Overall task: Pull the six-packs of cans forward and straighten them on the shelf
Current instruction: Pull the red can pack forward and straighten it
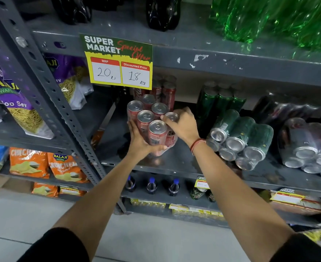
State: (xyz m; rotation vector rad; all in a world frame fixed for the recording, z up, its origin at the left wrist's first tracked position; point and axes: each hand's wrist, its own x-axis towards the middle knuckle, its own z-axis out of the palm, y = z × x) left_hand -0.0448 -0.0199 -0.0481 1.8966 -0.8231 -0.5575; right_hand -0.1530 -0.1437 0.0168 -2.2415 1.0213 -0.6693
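A shrink-wrapped six-pack of red cans (149, 121) stands upright on the grey metal shelf (174, 167), near its front edge. My left hand (139, 139) grips its lower left side and bottom. My right hand (182, 123) holds its top right corner, fingers over a can top. Behind it stands another red six-pack (165, 91), farther back. To the right a green six-pack (239, 138) lies on its side with can bottoms facing me, and an upright green pack (222, 100) stands behind that. A dark six-pack (307, 146) lies tipped at the far right.
A price sign (118, 61) hangs from the shelf above, over the red cans. Dark and green bottles stand on the upper shelf. Snack bags fill the left rack beyond the upright post (61, 103). Small bottles (152, 186) stand on the shelf below.
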